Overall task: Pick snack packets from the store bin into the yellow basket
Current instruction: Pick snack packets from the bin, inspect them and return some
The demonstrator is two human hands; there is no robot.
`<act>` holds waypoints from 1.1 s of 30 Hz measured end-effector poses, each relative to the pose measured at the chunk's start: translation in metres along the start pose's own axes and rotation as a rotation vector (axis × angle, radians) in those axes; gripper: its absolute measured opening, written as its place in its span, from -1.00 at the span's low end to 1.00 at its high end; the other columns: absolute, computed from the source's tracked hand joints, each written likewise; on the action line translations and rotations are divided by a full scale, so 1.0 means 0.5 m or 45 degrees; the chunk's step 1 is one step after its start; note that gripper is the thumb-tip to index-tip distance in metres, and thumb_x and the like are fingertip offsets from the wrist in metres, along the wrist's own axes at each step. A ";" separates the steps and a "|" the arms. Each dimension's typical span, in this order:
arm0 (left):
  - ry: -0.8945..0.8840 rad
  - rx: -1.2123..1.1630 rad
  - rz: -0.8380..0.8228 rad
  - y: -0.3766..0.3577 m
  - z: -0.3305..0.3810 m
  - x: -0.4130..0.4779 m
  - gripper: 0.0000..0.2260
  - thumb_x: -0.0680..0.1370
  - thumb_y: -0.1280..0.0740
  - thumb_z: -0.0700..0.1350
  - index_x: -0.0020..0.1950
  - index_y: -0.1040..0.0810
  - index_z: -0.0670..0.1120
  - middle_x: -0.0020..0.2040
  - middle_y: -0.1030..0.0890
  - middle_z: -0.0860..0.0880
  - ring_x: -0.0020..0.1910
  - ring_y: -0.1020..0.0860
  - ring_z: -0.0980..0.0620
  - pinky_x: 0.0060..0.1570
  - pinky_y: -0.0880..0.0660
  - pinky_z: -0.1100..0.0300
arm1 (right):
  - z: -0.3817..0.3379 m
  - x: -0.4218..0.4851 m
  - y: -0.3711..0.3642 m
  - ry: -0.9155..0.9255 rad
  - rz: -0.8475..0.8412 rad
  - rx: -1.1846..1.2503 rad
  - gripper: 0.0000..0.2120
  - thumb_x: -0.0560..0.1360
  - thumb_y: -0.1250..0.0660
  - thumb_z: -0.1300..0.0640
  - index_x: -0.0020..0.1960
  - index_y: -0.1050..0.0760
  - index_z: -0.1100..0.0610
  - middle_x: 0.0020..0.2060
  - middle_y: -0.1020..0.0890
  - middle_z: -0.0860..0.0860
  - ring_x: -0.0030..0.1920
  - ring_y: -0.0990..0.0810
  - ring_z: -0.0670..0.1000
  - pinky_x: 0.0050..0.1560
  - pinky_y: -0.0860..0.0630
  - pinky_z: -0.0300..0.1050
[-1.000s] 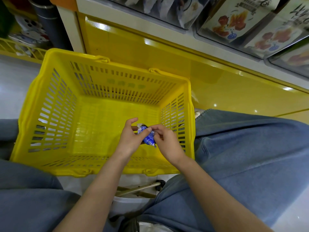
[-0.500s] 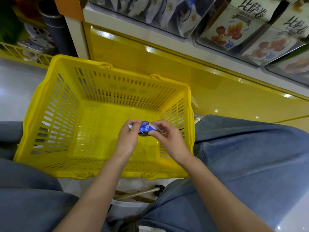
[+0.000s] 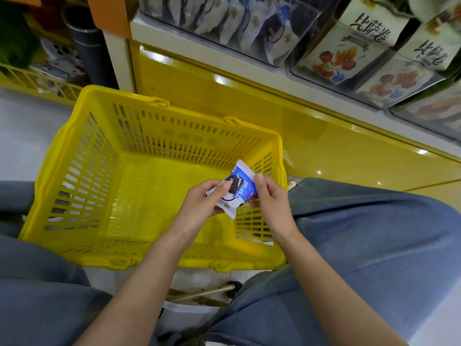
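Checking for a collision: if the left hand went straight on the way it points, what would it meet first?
Likely the right hand, gripping the same blue-and-white snack packet; beyond, the yellow slotted plastic basket's wall. Depth unclear.

place: shop | evidence: clear shelf bins [image 3: 249, 28] of snack packets [image 3: 349, 46]; yellow basket [image 3: 74, 156] on floor

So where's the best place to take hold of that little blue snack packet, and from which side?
Pinch its flat side edges, thumb on top, coming from either side, as the left hand and right hand do. The snack packet is puffed in the middle and faces up over the yellow basket, leaving its edges free.
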State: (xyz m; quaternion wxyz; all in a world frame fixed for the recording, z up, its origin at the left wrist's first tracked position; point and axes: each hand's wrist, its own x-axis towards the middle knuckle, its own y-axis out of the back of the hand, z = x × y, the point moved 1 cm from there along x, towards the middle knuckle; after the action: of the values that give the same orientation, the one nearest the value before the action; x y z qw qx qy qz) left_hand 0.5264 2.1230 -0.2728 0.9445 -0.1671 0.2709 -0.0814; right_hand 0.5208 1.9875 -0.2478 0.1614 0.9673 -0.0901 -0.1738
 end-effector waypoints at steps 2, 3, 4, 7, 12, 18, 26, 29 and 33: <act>-0.003 -0.092 0.038 -0.002 0.005 0.003 -0.89 0.56 -0.26 -0.14 -0.04 -0.54 -0.16 -0.14 -0.63 -0.10 -0.22 -0.61 0.06 -0.18 -0.56 0.22 | -0.007 -0.004 -0.006 -0.098 -0.074 0.120 -0.80 0.59 -0.15 0.11 0.02 -0.49 0.20 -0.18 -0.61 0.07 -0.25 -0.57 -0.13 -0.20 -0.54 -0.22; -0.011 -0.128 0.051 -0.003 0.008 0.005 -0.89 0.56 -0.25 -0.15 -0.03 -0.52 -0.16 -0.13 -0.62 -0.11 -0.20 -0.61 0.05 -0.16 -0.56 0.21 | -0.012 -0.005 -0.009 -0.113 -0.128 0.150 -0.82 0.57 -0.19 0.14 0.08 -0.48 0.20 -0.09 -0.62 0.10 -0.16 -0.60 -0.09 -0.11 -0.56 -0.17; -0.032 -0.134 0.063 -0.006 0.013 0.007 -0.90 0.56 -0.25 -0.15 -0.01 -0.52 -0.16 -0.11 -0.62 -0.12 -0.18 -0.60 0.04 -0.14 -0.55 0.19 | -0.018 -0.007 -0.010 -0.102 -0.163 0.174 -0.81 0.55 -0.23 0.20 0.13 -0.48 0.23 -0.03 -0.62 0.11 -0.10 -0.61 -0.05 -0.05 -0.56 -0.14; -0.243 0.203 0.169 -0.017 0.035 0.018 -0.91 0.56 -0.26 -0.18 0.03 -0.51 -0.14 -0.08 -0.59 -0.07 -0.14 -0.55 0.07 -0.07 -0.49 0.19 | -0.045 -0.007 -0.006 0.000 -0.104 0.180 -0.77 0.50 -0.29 0.32 0.15 -0.47 0.25 -0.01 -0.63 0.13 -0.12 -0.61 -0.09 -0.05 -0.55 -0.16; -0.392 0.217 0.086 -0.039 0.102 0.037 -0.88 0.55 -0.28 -0.21 0.07 -0.52 -0.11 -0.09 -0.58 -0.01 -0.15 -0.50 0.14 -0.12 -0.40 0.37 | -0.110 0.010 0.021 0.226 -0.086 -0.013 -0.84 0.49 -0.32 0.27 0.05 -0.54 0.13 -0.05 -0.66 0.07 -0.07 -0.59 -0.01 0.05 -0.50 -0.04; -0.444 -0.017 -0.139 -0.048 0.187 0.062 -0.91 0.56 -0.25 -0.18 -0.01 -0.53 -0.06 -0.18 -0.60 0.05 -0.23 -0.53 0.27 -0.24 -0.41 0.42 | -0.228 0.061 0.057 0.494 -0.206 -0.485 -0.86 0.49 -0.33 0.18 0.02 -0.54 -0.01 -0.12 -0.64 -0.10 -0.15 -0.55 -0.13 -0.07 -0.50 -0.13; -0.629 -0.073 -0.162 -0.063 0.269 0.121 -0.89 0.57 -0.23 -0.22 -0.08 -0.47 -0.01 -0.18 -0.56 0.06 -0.38 -0.50 0.39 -0.36 -0.35 0.53 | -0.398 0.120 0.086 0.834 0.097 -0.779 -0.82 0.51 -0.31 0.16 0.11 -0.50 0.07 -0.15 -0.59 -0.15 -0.12 -0.57 -0.22 -0.04 -0.50 -0.37; -0.613 -0.132 -0.212 -0.073 0.279 0.139 -0.89 0.57 -0.23 -0.22 -0.07 -0.46 -0.01 -0.17 -0.57 0.06 -0.35 -0.52 0.38 -0.33 -0.39 0.52 | -0.457 0.150 0.088 0.943 0.233 -0.899 -0.84 0.54 -0.28 0.15 0.11 -0.51 0.12 -0.16 -0.56 -0.17 -0.16 -0.54 -0.29 -0.09 -0.48 -0.44; -0.580 -0.124 -0.206 -0.083 0.280 0.158 -0.92 0.56 -0.25 -0.17 -0.06 -0.45 0.02 -0.06 -0.58 -0.02 -0.11 -0.54 0.16 -0.14 -0.44 0.37 | -0.512 0.214 0.076 0.894 0.304 -1.313 -0.81 0.54 -0.27 0.12 0.12 -0.53 0.13 -0.12 -0.55 -0.09 -0.22 -0.48 -0.26 -0.20 -0.31 -0.62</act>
State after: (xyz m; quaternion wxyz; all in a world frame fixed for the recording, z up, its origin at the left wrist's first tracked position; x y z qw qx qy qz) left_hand 0.6657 2.1033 -0.1845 0.9624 -0.2475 0.0404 -0.1041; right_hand 0.7086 1.9991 -0.0404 0.6446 0.7479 -0.0438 0.1521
